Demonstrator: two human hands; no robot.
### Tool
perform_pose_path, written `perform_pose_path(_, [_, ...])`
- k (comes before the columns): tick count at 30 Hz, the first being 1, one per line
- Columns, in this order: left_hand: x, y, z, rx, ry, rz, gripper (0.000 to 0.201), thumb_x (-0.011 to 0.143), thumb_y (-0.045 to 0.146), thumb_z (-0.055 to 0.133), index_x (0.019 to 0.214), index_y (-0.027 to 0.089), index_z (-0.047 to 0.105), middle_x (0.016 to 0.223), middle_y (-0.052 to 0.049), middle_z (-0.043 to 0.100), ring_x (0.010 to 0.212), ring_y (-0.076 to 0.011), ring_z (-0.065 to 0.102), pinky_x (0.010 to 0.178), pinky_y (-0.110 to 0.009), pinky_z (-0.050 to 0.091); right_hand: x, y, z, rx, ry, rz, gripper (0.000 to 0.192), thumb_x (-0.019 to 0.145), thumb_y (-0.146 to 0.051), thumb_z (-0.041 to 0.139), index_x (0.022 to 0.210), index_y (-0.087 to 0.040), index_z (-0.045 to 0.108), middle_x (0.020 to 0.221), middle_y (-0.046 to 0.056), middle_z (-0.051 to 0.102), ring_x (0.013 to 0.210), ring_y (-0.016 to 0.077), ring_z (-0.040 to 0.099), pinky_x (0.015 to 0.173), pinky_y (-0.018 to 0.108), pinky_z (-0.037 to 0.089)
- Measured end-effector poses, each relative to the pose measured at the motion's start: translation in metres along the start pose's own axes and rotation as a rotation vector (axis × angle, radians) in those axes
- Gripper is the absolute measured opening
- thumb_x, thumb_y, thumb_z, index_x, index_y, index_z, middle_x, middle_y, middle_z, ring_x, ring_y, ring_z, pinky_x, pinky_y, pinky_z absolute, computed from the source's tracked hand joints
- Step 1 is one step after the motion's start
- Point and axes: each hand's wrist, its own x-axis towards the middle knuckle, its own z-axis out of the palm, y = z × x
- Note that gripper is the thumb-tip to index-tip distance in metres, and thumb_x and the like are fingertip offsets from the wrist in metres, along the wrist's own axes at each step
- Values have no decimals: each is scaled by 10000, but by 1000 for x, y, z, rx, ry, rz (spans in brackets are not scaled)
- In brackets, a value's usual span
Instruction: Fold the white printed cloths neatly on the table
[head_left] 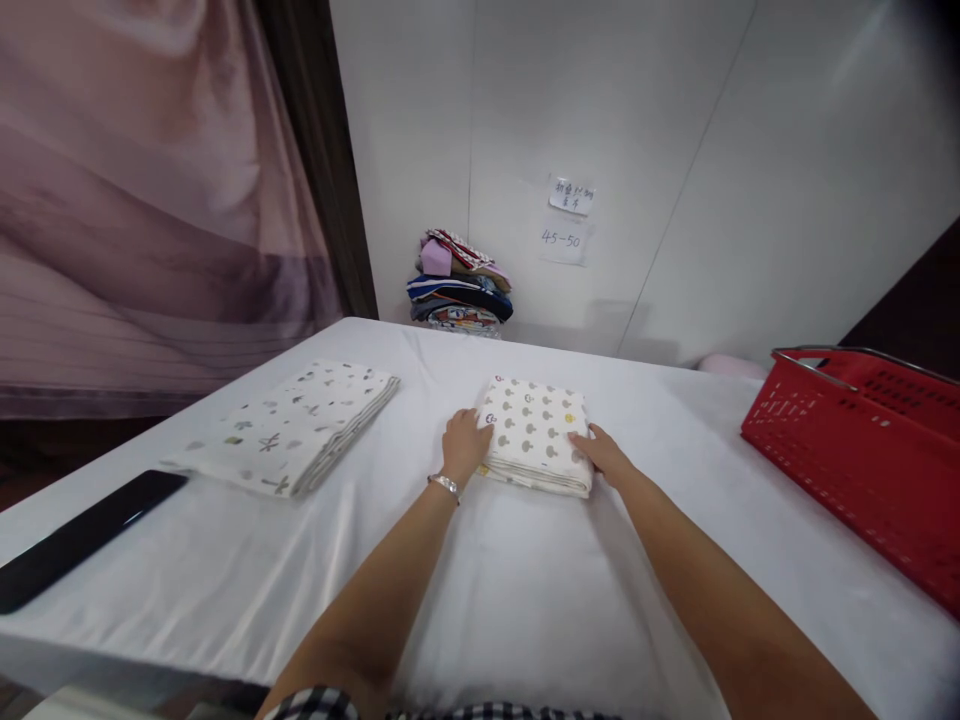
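Observation:
A folded white cloth point(534, 425) printed with grey tree-like shapes lies in front of me on the white-covered table point(517, 590). My left hand point(466, 445) holds its left edge, thumb on top and the fingers partly hidden along the side. At the opposite edge, my right hand point(604, 452) grips the near right side, with fingertips resting on the upper layer and the rest of the fingers out of sight. The layers show along the cloth's near edge. Further left lies another folded white cloth point(300, 425) with a scattered leaf print, touched by neither hand.
On the right stands a red plastic basket point(855, 455) with a metal handle. A black flat object point(82, 535) lies at the table's left edge. Stacked fabrics point(461, 285) rise behind the far edge, beside paper notes point(564, 240) on the wall. A pink curtain point(150, 200) hangs left.

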Motion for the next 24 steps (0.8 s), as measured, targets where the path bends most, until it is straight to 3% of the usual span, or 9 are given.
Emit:
perform_pose_path(3, [19,-5,-6,-117,-214,-296,386,696,359,650,1004,141,570,1098,-172,617,1049,-309,557,802,-376,431,1,-10,6,82,-53,15,518,720,-318,691,1191,-170,535,973,112,697,773,213,676,646,331,558])
perform_pose_path(6, [19,-1,-10,-200,-326,-380,405,712,398,634,979,97,589,1054,-197,642,973,-295,609,726,-339,470,-4,-13,2,293,-203,67,529,707,-224,680,1200,-155,501,1031,118,688,834,219,681,740,352,562])
perform_pose_path(9, [4,6,-14,-357,-480,-439,393,754,459,590,928,110,629,952,-146,689,813,-234,652,651,-303,498,-11,-7,-12,424,-336,133,552,691,-210,698,1199,-160,489,1039,122,686,860,235,679,794,377,553])
perform_pose_path(11, [-8,10,-16,-521,-557,-517,411,747,490,603,911,115,646,905,-120,700,745,-203,649,638,-290,503,-15,0,-23,428,-373,156,585,689,-232,712,1219,-168,471,1049,123,683,865,242,678,803,392,550])
perform_pose_path(14, [-21,16,-15,-715,-578,-623,396,721,469,649,881,106,654,851,-104,698,712,-179,630,629,-268,489,-16,5,-35,370,-350,133,657,673,-238,721,1265,-183,442,1061,117,679,858,246,679,787,397,551])
perform_pose_path(18, [-36,37,-4,-619,-409,-472,328,703,445,670,779,128,632,772,-73,677,718,-176,605,609,-257,448,-15,-14,-44,62,-211,20,742,676,-217,682,1355,-198,383,1134,104,652,921,250,659,812,391,529])
perform_pose_path(21, [-50,64,10,-410,-283,-233,349,693,495,661,725,154,596,746,-39,644,696,-168,575,594,-254,402,-26,-42,-44,-466,-100,-179,766,700,-193,635,1409,-189,343,1235,113,593,1092,277,578,927,397,448])
perform_pose_path(24, [-66,88,26,-344,-255,-92,339,715,496,636,766,164,586,769,-27,631,702,-165,563,606,-257,381,-53,-64,-38,-935,-84,-348,744,756,-184,559,1448,-191,283,1258,135,573,1139,309,542,943,420,409])
